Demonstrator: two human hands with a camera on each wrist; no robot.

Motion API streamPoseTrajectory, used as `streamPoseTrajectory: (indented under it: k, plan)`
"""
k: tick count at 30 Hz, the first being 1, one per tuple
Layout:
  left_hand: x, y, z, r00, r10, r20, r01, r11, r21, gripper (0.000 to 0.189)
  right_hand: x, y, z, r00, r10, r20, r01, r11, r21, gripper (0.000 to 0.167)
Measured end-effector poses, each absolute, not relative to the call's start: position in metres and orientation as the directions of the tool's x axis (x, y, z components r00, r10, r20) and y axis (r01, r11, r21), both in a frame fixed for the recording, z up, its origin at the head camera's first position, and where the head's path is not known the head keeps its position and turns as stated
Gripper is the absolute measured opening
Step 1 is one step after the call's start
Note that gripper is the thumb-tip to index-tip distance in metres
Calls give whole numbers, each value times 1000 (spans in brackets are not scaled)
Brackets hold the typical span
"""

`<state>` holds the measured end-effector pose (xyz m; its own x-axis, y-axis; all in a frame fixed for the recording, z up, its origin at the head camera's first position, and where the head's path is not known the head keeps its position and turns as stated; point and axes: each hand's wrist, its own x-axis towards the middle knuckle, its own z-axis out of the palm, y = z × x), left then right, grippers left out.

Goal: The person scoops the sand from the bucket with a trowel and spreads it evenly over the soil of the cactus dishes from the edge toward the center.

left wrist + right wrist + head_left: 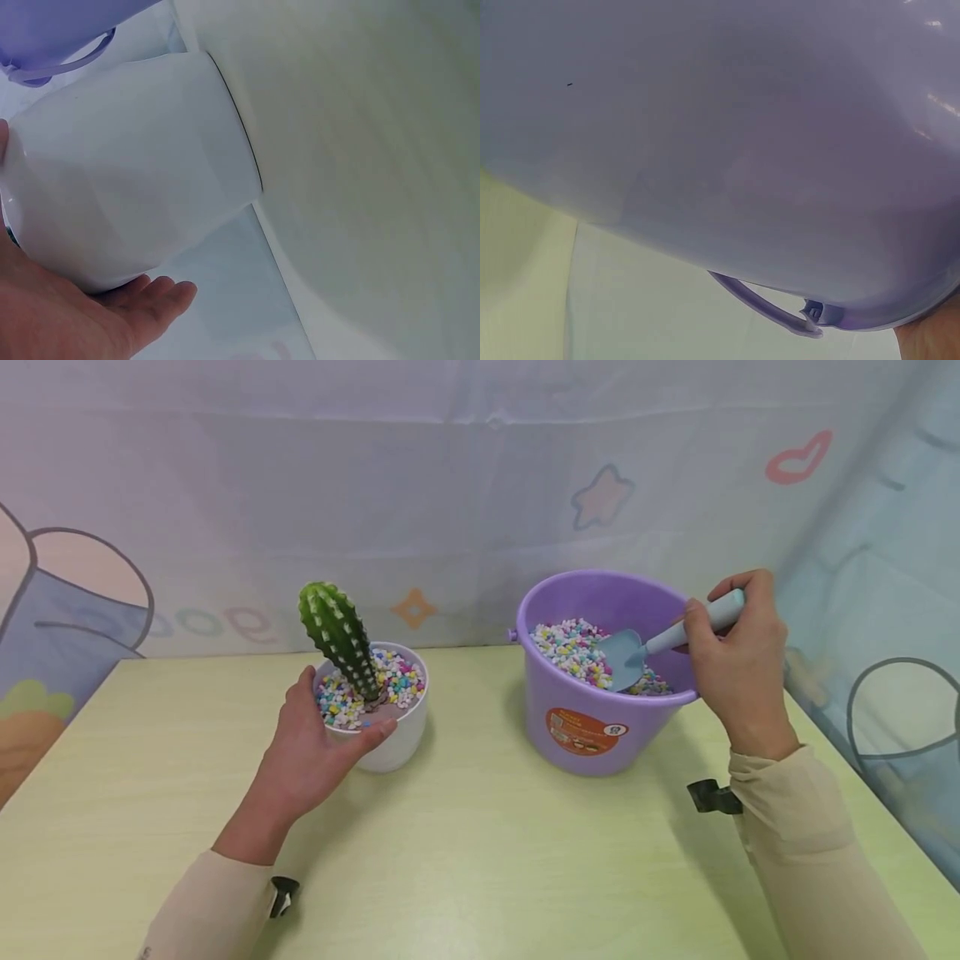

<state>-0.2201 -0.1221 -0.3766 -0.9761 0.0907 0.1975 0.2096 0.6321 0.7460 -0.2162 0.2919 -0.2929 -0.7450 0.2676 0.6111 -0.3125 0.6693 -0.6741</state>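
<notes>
On the left of the head view a green cactus (337, 631) leans leftward in a white pot (386, 752). Colourful pebbles (401, 678) cover much of the soil, while a bare brown patch shows near the front rim. My left hand (303, 764) holds this pot, thumb at the front rim and fingers along the left side. My right hand (742, 672) grips the handle of a light blue trowel (624, 658). Its blade lies over the pebbles inside a purple bucket (542, 693). In the right wrist view the bucket's wall (705, 150) hides the trowel.
Both containers stand on a pale wooden table (465, 860), the bucket to the right of the pot. A printed cloth (465, 510) hangs right behind them. The bucket's handle (765, 306) hangs down along its outside.
</notes>
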Motion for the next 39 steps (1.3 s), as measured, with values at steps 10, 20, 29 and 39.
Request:
streamPoseTrajectory:
  k: [10, 20, 29, 39]
  plan:
    - [-220, -119, -376, -976, 74, 205, 205, 632, 747, 118, -216, 293, -293, -760, 269, 592, -301, 662, -686, 23]
    - [-238, -161, -364, -950, 298, 93, 258, 584, 770, 111, -218, 294, -295, -751, 260, 607, -322, 657, -681, 21]
    - [-258, -159, -360, -890, 427, 162, 353, 419, 836, 104, -219, 294, -295, -753, 264, 603, -318, 657, -684, 21]
    - [-261, -154, -362, -895, 431, 114, 322, 448, 834, 96, -218, 294, -295, -752, 266, 603, -312, 663, -680, 20]
